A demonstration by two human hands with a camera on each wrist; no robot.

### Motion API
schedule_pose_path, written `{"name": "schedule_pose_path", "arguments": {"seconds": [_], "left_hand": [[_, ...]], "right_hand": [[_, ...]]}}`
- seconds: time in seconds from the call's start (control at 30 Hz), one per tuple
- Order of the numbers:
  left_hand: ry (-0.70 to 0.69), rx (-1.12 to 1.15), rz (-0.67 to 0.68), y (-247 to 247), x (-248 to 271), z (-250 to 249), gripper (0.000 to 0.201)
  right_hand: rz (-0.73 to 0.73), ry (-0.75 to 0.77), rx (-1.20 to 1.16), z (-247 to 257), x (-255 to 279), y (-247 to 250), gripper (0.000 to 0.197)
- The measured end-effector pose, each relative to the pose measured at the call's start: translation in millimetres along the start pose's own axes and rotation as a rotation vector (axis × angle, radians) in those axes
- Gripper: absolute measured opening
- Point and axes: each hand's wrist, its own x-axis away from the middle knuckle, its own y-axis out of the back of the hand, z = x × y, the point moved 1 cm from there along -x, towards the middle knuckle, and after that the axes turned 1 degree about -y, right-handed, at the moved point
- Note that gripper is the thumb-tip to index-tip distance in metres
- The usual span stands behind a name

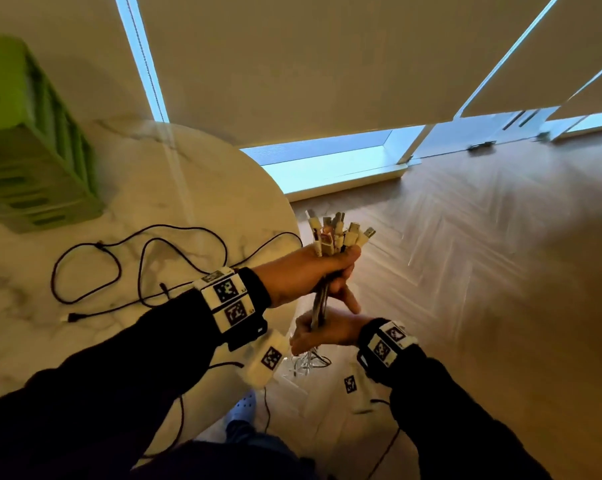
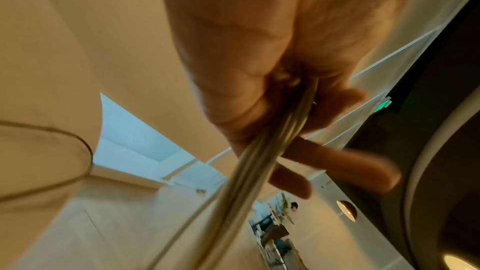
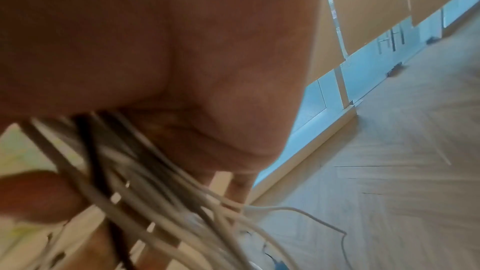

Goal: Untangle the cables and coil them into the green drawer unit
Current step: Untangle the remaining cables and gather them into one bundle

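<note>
A bundle of white cables [image 1: 322, 299] with several USB plugs [image 1: 341, 233] fanned out on top hangs beside the table's right edge. My left hand [image 1: 313, 271] grips the bundle just under the plugs. My right hand [image 1: 323, 332] holds the same strands lower down; their loose ends [image 1: 306, 363] trail towards the floor. The left wrist view shows the cords [image 2: 262, 151] running out of my fist. In the right wrist view, white and dark strands [image 3: 145, 182] spill from my palm. A black cable [image 1: 136, 268] lies looped on the marble table [image 1: 195, 188]. The green drawer unit [image 1: 26, 143] stands at the far left.
The round table's edge curves close to my hands. Herringbone wood floor [image 1: 483, 271] spreads to the right. Roller blinds and window frames [image 1: 327, 161] line the back. A light-coloured shoe [image 1: 244, 403] shows below the table.
</note>
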Motion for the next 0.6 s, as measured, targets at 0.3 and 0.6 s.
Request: {"name": "schedule_pose_path", "arguments": {"seconds": [0.3,0.6], "left_hand": [[-0.106,0.147,-0.423,102,102,-31,0.023],[-0.32,0.124,-1.176,160,184,-11,0.031]], "right_hand": [[-0.413,-0.124,0.326,-1,-62,4,0.041],[-0.155,0.132,1.165,101,-109,-90,0.064]]}}
